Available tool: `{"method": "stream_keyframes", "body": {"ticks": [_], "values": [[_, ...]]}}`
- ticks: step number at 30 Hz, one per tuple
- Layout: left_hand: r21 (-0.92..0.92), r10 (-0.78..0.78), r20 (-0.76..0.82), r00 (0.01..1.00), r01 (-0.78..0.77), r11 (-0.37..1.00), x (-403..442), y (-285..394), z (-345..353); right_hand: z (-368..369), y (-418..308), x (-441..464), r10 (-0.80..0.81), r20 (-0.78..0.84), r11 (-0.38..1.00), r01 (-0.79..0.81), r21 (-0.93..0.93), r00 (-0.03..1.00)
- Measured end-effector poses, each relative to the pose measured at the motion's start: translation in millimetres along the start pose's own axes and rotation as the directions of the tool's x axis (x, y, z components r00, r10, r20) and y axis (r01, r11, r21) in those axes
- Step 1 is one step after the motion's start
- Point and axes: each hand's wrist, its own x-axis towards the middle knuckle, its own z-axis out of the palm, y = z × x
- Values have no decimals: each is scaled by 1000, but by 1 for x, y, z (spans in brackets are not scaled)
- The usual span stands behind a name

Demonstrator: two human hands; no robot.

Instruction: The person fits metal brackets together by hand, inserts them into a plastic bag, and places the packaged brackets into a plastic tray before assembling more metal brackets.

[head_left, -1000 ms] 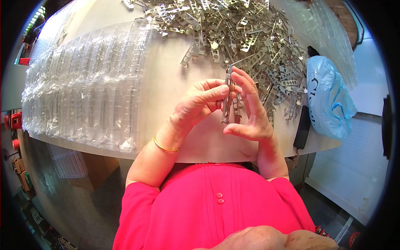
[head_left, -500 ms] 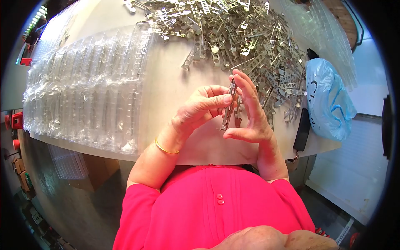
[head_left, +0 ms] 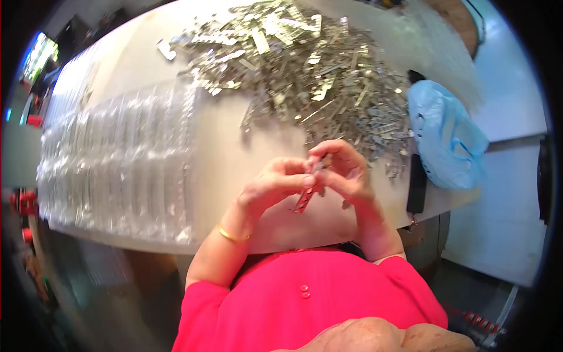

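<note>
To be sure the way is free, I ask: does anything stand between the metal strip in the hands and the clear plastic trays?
Yes, the left hand, which pinches the metal strip. Past its wrist, nothing visible stands on the table before the clear plastic trays.

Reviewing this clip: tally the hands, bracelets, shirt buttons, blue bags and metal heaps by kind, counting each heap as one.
Hands, left hand and right hand: 2
Gold bracelet: 1
Shirt buttons: 2
Blue bag: 1
Heap of metal strips: 1 (strips too jumbled to count singly)
Total: 7
</note>
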Motion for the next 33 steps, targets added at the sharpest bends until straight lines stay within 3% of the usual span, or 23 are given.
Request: {"method": "stream_keyframes", "body": {"ticks": [2, 4, 5, 7, 8, 11, 12, 17, 21, 24, 27, 29, 31, 33], "values": [[28, -14, 50, 999, 13, 1000, 2, 1, 3, 2, -3, -1, 26, -36, 999, -27, -22, 999], [75, 39, -111, 993, -31, 997, 1, 0, 9, 6, -8, 0, 12, -53, 998, -15, -65, 999], [85, 25, -71, 997, -19, 996, 1, 0, 11, 6, -8, 0, -9, -54, 997, 4, -80, 999], [122, 73, -164, 984, -53, 991, 1, -2, 15, 12, -22, -2, 63, -84, 998, -65, -19, 994], [200, 134, -111, 985, -110, 974, 3, -5, 14, 10, -15, 1, -86, -95, 972, 62, -227, 992], [222, 112, -44, 993, -99, 970, 4, -7, 11, 14, -23, 0, -30, -126, 971, -1, -237, 992], [252, 80, -43, 996, -66, 965, 3, -6, 10, 13, -16, 4, -162, -93, 930, 120, -348, 982], [183, 74, -81, 994, -58, 981, 5, -8, 19, 10, -21, 2, -156, -104, 848, 79, -523, 982], [116, 72, -99, 992, -61, 991, 3, -8, 18, 4, -42, -3, -358, -178, 760, 175, -626, 916], [86, 73, -114, 991, -63, 994, 3, -9, 17, -20, -66, -11, -635, -195, 544, 253, -800, 748], [74, 81, -111, 991, -73, 995, 3, -11, 15, -49, -105, -29, -742, -278, 424, 106, -899, 610], [69, 86, -104, 991, -79, 994, 3, -12, 15, -74, -124, -39, -822, -344, 370, -34, -928, 454], [67, 85, -113, 990, -78, 995, 3, -11, 16, -105, -143, -51, -833, -378, 324, -198, -925, 405], [57, 82, -109, 991, -76, 995, 4, -11, 17, -142, -156, -64, -802, -418, 283, -345, -895, 427]]}}
